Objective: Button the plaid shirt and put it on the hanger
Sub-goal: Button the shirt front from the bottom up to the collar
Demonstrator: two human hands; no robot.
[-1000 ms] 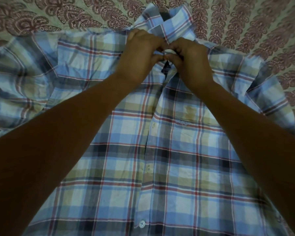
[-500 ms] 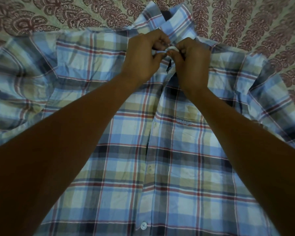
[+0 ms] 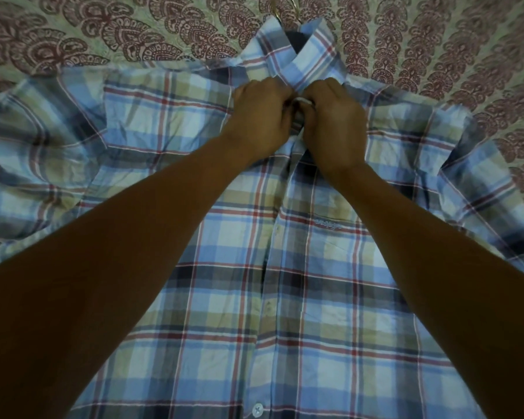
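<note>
Placket top [image 3: 302, 101] of plaid shirt [image 3: 254, 297], below collar [image 3: 309, 65], pinched between left hand [image 3: 260, 116] and right hand [image 3: 335, 128]; long axis toward far edge of bedspread [image 3: 103, 31].

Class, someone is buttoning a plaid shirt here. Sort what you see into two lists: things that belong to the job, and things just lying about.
Belongs to the job: plaid shirt; left hand and right hand, both pinching its front edges below the collar; thin golden hook above the collar, possibly the hanger's.
Just there: patterned bedspread under the shirt.
</note>
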